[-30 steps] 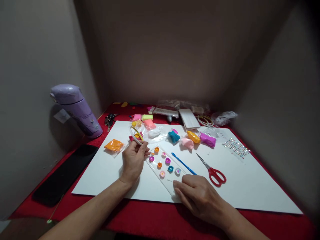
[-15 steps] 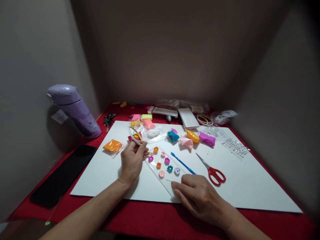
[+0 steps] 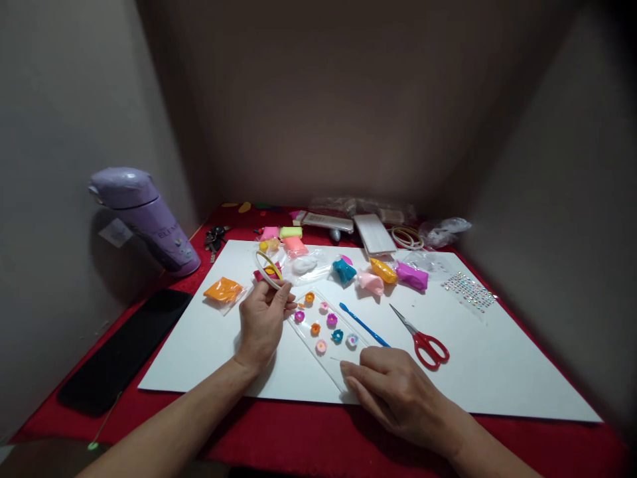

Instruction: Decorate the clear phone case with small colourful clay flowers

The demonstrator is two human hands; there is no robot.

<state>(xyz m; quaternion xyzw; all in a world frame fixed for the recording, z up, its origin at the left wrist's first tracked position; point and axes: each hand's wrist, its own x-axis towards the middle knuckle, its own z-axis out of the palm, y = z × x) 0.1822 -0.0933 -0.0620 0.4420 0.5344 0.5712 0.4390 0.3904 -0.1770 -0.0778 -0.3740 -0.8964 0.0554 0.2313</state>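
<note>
My left hand (image 3: 263,323) is closed, thumb against fingers, on a thin white-and-yellow bangle (image 3: 263,269) held up above the board. Below and right of it lies a clear plastic sheet (image 3: 304,340) bearing several small clay flowers (image 3: 332,320) in orange, pink, purple, teal and pale blue. Pinched in my right hand (image 3: 393,382) is a thin needle-like tool (image 3: 335,359); its tip points left over the sheet's near end, and the rest is hidden by my fingers. A blue modelling tool (image 3: 365,325) rests just beyond this hand.
Red-handled scissors (image 3: 423,344) and a gem sticker sheet (image 3: 468,292) lie on the white board (image 3: 507,372) at right. Several wrapped clay packets (image 3: 412,277) line its back. More bangles (image 3: 408,237) sit behind. At left are a phone (image 3: 127,348), keys (image 3: 216,236) and a purple bottle (image 3: 149,222).
</note>
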